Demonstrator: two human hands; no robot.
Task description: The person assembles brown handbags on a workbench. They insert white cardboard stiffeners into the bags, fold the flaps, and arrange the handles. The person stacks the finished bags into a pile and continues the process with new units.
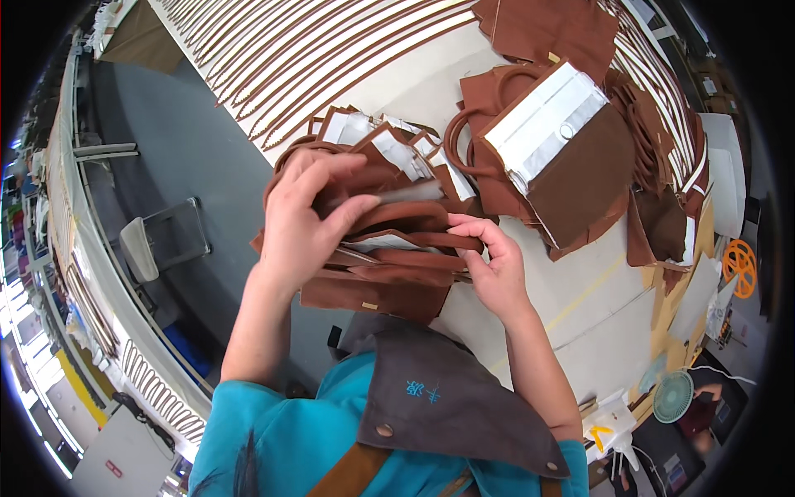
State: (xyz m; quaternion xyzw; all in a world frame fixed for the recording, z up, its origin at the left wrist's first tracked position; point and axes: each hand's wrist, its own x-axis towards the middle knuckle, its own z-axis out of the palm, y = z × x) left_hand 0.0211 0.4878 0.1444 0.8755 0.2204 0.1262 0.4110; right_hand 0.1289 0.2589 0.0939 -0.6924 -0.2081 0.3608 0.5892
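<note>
Two hands on one stack of brown fabric pieces (389, 265), at near edge of the table (580, 306), just in front of the person's body.

L hand (310, 219): lies over top-left of stack, palm down, fingers spread and curved, thumb out to the right. Tips press on the upper brown piece; grip looks like a loose clasp over the top layers, not a fist.

R hand (493, 265): at right edge of stack, fingers bent, thumb and forefinger pinching the edge of a brown layer. Half closed.

Stack sits between both hands, pieces fanned and overlapping, some w/ white lining (389, 145) showing at the far side. Silver-grey strip (406, 193) pokes out just past L fingertips.

Beyond, to the right: second pile of brown pieces (580, 174) w/ loop handles (464, 137) and a white-lined panel on top, near but apart from the hands. Far side of table: rows of brown-and-white strips (331, 58).

Person wears teal top, grey apron (447, 406). Green fan (672, 396) lower right.
</note>
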